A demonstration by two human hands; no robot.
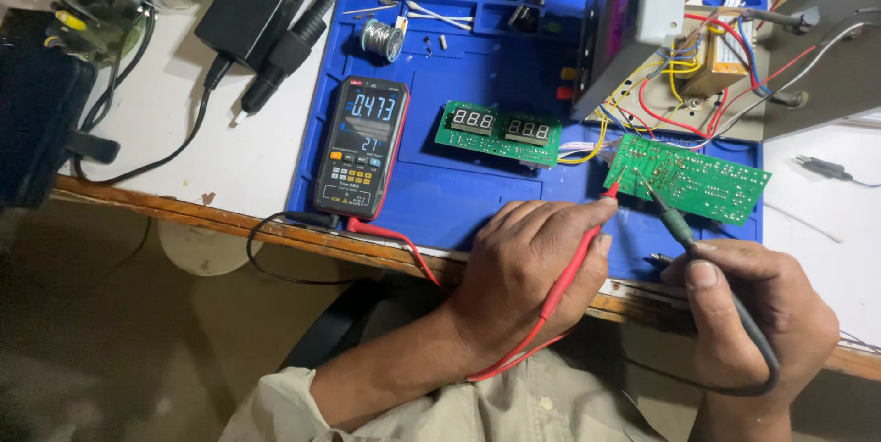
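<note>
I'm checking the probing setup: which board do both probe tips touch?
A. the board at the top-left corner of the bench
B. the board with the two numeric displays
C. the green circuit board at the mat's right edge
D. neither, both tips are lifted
C: the red probe in the left hand and the black probe in the right hand both end on the green circuit board, not on the display board.

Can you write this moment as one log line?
left hand: red probe on green board | right hand: black probe on board | meter: lit
</note>
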